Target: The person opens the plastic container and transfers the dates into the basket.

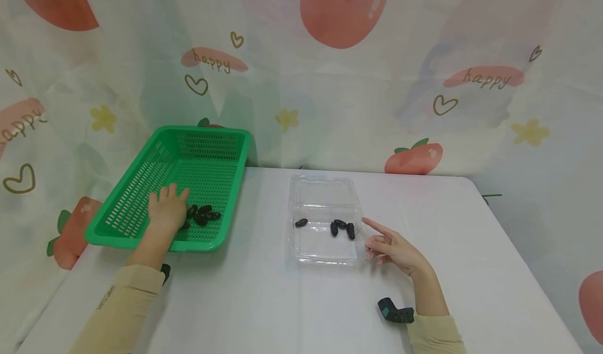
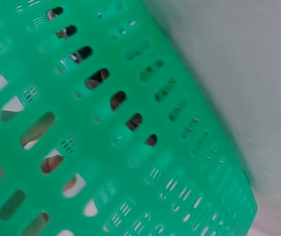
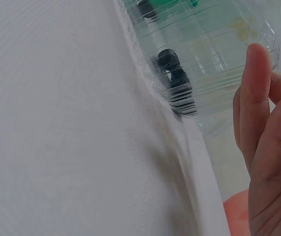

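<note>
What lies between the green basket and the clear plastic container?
Only bare white tabletop; the head view shows that stretch, from the green basket to the clear plastic container.

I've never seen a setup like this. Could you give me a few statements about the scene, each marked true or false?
1. The left hand is inside the green basket. True.
2. The right hand is in the basket too. False: it is at the right side of the clear container.
3. Dark pieces lie in both the basket and the container. True.
4. The container's lid is closed. False: it is open, folded back behind the base.
5. The basket stands to the right of the container. False: it stands to the left.
6. The backdrop bears the word "happy". True.
</note>
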`<state>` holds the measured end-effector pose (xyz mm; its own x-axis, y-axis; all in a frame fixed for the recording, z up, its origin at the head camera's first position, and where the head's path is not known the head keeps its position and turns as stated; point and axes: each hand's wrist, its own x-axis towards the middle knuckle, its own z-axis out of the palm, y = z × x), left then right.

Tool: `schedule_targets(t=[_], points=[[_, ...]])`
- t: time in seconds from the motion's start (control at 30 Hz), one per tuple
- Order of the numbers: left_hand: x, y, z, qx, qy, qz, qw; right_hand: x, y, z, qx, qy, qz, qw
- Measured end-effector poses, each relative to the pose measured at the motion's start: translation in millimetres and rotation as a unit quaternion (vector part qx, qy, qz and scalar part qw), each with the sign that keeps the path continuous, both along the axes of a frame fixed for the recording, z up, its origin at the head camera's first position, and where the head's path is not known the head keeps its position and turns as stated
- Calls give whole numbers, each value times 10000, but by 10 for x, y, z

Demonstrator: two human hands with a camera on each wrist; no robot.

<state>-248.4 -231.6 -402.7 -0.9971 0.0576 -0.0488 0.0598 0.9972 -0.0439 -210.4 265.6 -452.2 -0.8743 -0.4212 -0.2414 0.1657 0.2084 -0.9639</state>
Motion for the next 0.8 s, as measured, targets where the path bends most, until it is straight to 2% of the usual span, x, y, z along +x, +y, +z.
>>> schedule_targets(t=[0.17, 0.3, 0.43, 0.6, 0.7, 0.8], points=[[-19, 46, 2, 137, 584, -131, 9981, 3, -2, 2, -10, -4, -9, 10000], [-31, 169, 39, 248, 1176, -289, 9923, 7, 2, 1, -45, 8, -5, 10000], [-42, 329, 79, 323, 1819, -511, 9815, 14, 4, -2, -49, -4, -13, 10000], [-49, 536, 127, 502, 2535, -838, 9624, 17, 0, -4, -26, -21, -37, 10000], [-48, 665, 142, 497, 2835, -1037, 9521, 16, -2, -1, -15, -26, -51, 10000], [-31, 798, 149, 358, 2944, -1180, 9477, 15, -6, 6, -19, -20, -53, 10000]])
